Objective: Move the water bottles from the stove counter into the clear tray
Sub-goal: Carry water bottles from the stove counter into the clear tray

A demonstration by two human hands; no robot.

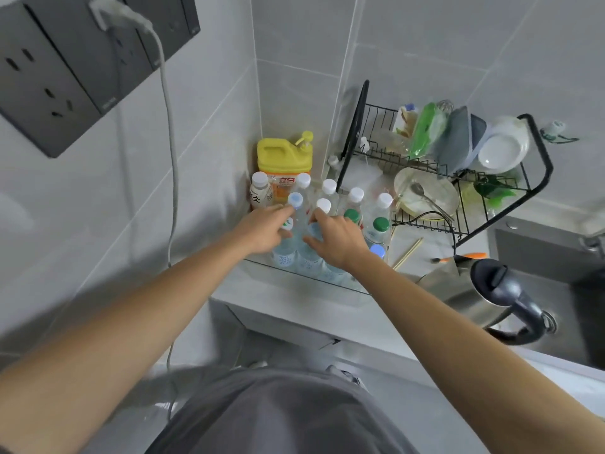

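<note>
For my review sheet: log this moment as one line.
stage: arranging bottles | left hand: on water bottles | right hand: on same cluster | clear tray: holds bottles | grip: unclear

Two hands (262, 229); one clear tray (314, 279); one kettle (471, 290).

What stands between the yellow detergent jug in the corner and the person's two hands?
In the head view, upright bottles with white caps stand between the yellow jug and the left hand and right hand, inside the clear tray.
</note>
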